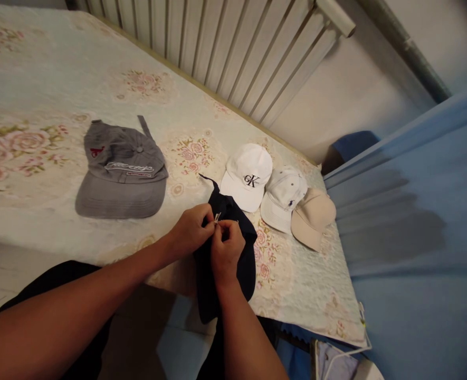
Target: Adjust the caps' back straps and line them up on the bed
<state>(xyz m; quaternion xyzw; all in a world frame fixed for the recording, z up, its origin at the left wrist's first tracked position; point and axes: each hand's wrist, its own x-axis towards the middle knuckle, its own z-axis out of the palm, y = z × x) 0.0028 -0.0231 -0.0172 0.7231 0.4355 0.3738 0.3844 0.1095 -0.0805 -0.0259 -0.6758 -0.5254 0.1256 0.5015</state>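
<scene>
A dark navy cap [233, 264] lies at the bed's near edge, partly hanging over it. Both my hands work at its back strap, where a small metal buckle [217, 217] shows between my fingers. My left hand [191, 229] pinches the buckle from the left. My right hand [226, 249] rests on the cap and pinches the strap from the right. A thin strap end [208, 180] of the navy cap sticks out toward the far side.
A grey cap [120, 171] lies to the left on the floral bedspread [39, 95]. Three caps sit in a row to the right: a white one with a logo [247, 177], another white one [284, 196] and a beige one [312, 216]. A slatted white headboard [233, 47] stands behind.
</scene>
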